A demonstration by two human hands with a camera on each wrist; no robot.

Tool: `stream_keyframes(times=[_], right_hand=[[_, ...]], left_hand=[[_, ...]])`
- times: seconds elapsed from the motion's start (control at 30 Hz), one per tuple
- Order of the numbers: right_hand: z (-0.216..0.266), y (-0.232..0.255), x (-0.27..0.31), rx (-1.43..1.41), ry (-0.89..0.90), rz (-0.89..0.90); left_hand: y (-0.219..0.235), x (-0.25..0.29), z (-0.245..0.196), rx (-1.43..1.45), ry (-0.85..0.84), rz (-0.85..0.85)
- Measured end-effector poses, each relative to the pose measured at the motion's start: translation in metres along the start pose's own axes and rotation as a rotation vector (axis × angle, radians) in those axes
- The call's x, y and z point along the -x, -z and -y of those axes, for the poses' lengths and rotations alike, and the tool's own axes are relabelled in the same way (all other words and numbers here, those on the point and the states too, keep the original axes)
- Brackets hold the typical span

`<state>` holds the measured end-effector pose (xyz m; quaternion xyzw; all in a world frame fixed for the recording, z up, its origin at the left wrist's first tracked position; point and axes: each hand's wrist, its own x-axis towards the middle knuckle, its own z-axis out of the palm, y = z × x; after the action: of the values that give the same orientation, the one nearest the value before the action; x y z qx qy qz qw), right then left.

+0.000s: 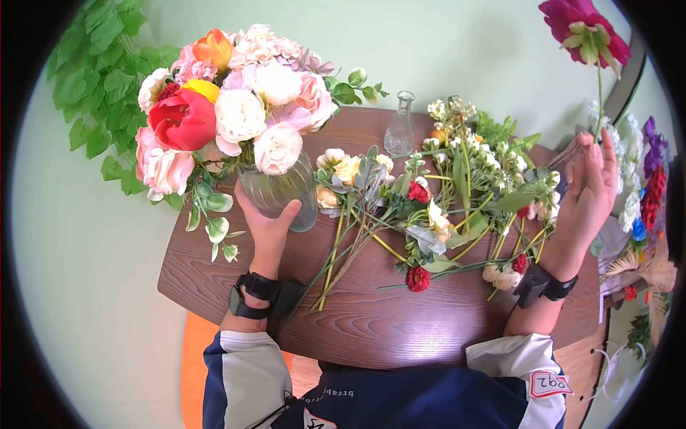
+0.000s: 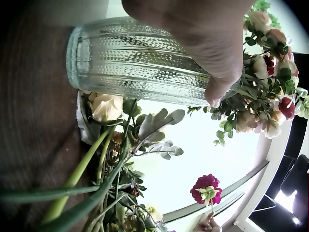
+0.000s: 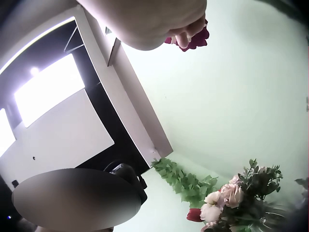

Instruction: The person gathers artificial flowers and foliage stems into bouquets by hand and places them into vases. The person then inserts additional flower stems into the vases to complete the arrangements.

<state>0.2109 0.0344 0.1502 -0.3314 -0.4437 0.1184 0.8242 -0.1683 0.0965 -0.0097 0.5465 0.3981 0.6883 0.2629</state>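
Note:
My left hand [image 1: 266,222] grips a ribbed clear glass vase [image 1: 289,189] near the table's left side, its thumb across the front. Out of the vase rises a full bouquet [image 1: 243,107] of pink, white, red and orange artificial flowers. In the left wrist view the vase [image 2: 135,63] stands on the dark wood. Raised at the right, my right hand [image 1: 592,175] pinches the green stem of a magenta flower [image 1: 589,36], whose bloom is up high with its back toward the head camera. The right wrist view shows only part of that flower [image 3: 197,41] beyond the hand.
Loose flowers and stems [image 1: 429,207] spread over the brown wooden table [image 1: 371,329]. A small clear glass bottle [image 1: 401,125] stands at the back. Green leafy vines [image 1: 100,71] hang on the wall at left. More colourful flowers [image 1: 650,193] are beyond the table's right edge.

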Motion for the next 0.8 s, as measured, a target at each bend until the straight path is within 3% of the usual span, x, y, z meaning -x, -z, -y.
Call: stream_keyframes(times=[0.2,0.47,0.8], right_hand=[[-0.016,-0.004,0.005,0.007,-0.060,0.103],[-0.030,-0.017,0.016,0.050,-0.151,0.104],[-0.029,-0.020,0.020,0.058,0.021,-0.015]], left_hand=[[0.000,0.000,0.000,0.001,-0.004,-0.003],[0.000,-0.001,-0.002,-0.006,0.001,-0.006],[0.000,-0.001,0.000,-0.014,-0.007,-0.009]])
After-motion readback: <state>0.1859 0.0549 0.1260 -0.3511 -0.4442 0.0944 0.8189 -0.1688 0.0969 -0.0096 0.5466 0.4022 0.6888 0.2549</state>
